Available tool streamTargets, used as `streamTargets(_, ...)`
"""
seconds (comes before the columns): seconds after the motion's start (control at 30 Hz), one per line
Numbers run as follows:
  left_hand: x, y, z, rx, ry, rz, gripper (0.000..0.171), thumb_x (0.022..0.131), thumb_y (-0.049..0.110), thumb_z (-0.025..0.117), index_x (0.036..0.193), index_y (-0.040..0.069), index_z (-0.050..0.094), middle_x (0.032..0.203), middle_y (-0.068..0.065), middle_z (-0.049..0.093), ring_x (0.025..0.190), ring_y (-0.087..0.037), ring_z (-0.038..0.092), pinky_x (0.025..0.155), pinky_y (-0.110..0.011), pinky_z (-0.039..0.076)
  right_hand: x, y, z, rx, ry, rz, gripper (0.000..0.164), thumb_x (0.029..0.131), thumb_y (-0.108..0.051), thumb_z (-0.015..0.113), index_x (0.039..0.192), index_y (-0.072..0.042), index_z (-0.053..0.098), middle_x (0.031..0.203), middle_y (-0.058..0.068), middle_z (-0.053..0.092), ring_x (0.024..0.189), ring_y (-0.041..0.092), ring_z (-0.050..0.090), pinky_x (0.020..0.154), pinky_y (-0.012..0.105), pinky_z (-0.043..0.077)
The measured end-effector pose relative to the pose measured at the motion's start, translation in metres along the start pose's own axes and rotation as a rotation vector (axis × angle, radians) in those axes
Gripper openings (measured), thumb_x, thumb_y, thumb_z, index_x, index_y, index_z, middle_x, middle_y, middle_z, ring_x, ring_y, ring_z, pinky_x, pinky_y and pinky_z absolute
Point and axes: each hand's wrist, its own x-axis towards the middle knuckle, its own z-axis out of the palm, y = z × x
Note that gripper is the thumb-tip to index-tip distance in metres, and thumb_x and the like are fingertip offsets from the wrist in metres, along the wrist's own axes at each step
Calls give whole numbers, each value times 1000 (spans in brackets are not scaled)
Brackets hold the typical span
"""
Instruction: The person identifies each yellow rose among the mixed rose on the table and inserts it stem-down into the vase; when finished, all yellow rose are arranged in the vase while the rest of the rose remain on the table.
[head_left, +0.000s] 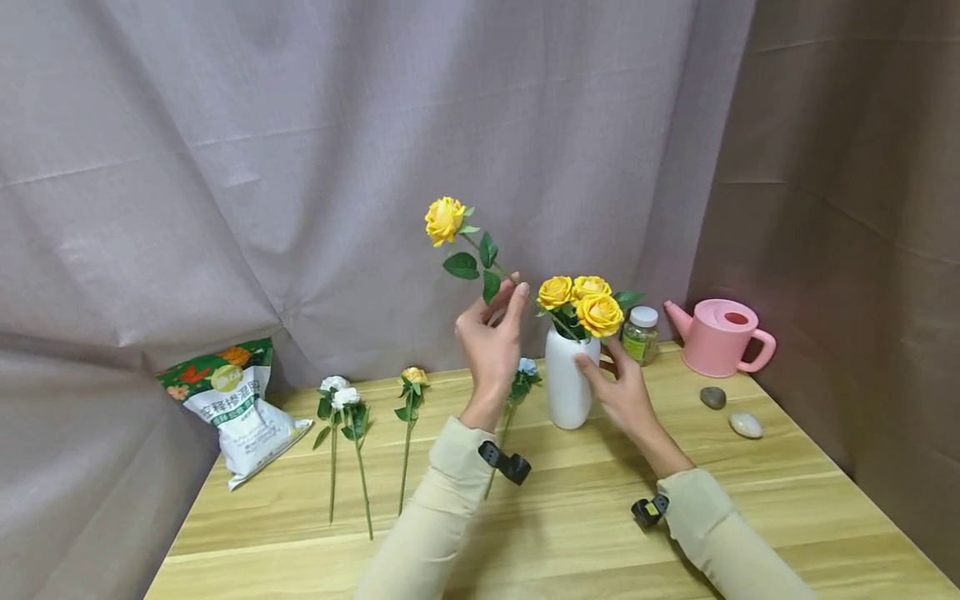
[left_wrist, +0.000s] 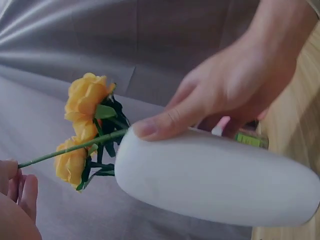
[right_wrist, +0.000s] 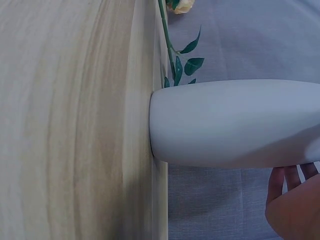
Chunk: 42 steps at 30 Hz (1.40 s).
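The left hand [head_left: 489, 337] pinches the thin green stem of a single yellow, full-petalled rose [head_left: 446, 221] between thumb and fingers; its bloom leans up and left of the pinch, and the lower stem runs down to the mouth of a tall, smooth white vase [head_left: 568, 387]. Just right of that pinch, the right hand [head_left: 628, 396] holds the vase near its rim, thumb in front, fingers behind.

The rose looks artificial: probably very light, with a stiff, bendable stem and soft petals, so mid-stem, clear of leaves and bloom, is the place to hold it. The vase, likely ceramic, may be slippery and breakable; a hold around its upper body should steady it.

Between the hands, three yellow roses [head_left: 600, 315] crowd the vase mouth. Beyond the right hand stand a clear, white-lidded jar [head_left: 641, 337] and a pink watering can [head_left: 712, 337]. Left of the left hand lie two white flowers [head_left: 347, 397].
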Motion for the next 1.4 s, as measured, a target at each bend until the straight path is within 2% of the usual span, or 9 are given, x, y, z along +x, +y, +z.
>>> streamTargets(0.13, -3, 5, 2, 89, 23, 36, 28, 92, 30, 74, 113, 12, 76, 112, 1, 77, 97, -13, 75, 84, -27, 61, 0, 0, 1, 7, 4, -11, 50, 97, -16, 67, 144, -7, 51, 135, 19, 59, 115, 9, 57, 99, 29, 50)
streamTargets(0.27, -5, 17, 2, 3, 21, 53, 26, 95, 18, 71, 115, 2, 73, 112, -7, 76, 95, -30, 76, 83, -34, 62, 0, -2, 2, 9, 5, -14, 49, 97, -15, 68, 143, -6, 52, 135, 19, 60, 112, -1, 56, 99, 30, 50)
streamTargets(0.37, -5, 23, 2, -78, 16, 62, 21, 96, 12, 68, 115, 2, 71, 112, -13, 75, 95, -38, 75, 85, -36, 62, 0, -2, 2, -5, 1, -11, 49, 97, -16, 67, 142, -6, 52, 135, 19, 60, 112, 0, 55, 99, 31, 50)
streamTargets(0.47, -2, 15, 1, -76, 5, 82, 20, 97, 14, 67, 115, 6, 72, 111, -14, 76, 96, -35, 75, 85, -33, 62, 2, 4, 2, -12, -1, -19, 51, 98, -16, 67, 144, -5, 50, 136, 20, 59, 116, 12, 56, 100, 34, 50)
streamTargets(0.63, -5, -8, 1, 68, -44, 132, 19, 95, 22, 71, 110, 13, 75, 104, -10, 78, 90, -20, 77, 76, -27, 63, 7, 24, 2, -11, 12, -31, 54, 98, -17, 66, 148, -10, 47, 140, 20, 57, 122, 29, 55, 101, 34, 49)
streamTargets(0.9, -21, -34, 1, 270, -173, 130, 15, 93, 26, 74, 104, 15, 76, 98, -1, 79, 84, -6, 74, 70, -21, 60, 8, 39, 3, -10, 35, -24, 51, 97, -20, 68, 145, -23, 52, 137, 7, 60, 117, 10, 57, 98, 26, 49)
streamTargets(1.17, -24, -48, 0, 428, -240, 149, 12, 90, 30, 77, 94, 18, 74, 86, 6, 76, 66, -4, 63, 60, -18, 54, 6, 15, 3, -48, 22, -52, 50, 97, -16, 68, 144, -7, 51, 133, 17, 61, 112, 4, 56, 97, 30, 48)
streamTargets(1.3, -26, -47, -1, 476, -256, 116, 21, 89, 37, 78, 97, 18, 75, 90, 5, 76, 76, -6, 68, 67, -20, 57, 2, -2, 1, -59, 13, -46, 50, 97, -16, 67, 143, -4, 51, 132, 17, 61, 112, 5, 56, 97, 28, 48)
streamTargets(1.4, -29, -42, 1, 489, -252, 83, 38, 84, 49, 79, 105, 19, 72, 98, 5, 74, 89, -8, 70, 75, -23, 58, -1, -5, 0, -68, 8, -48, 48, 98, -16, 67, 142, -4, 52, 131, 17, 62, 113, 6, 56, 97, 27, 48)
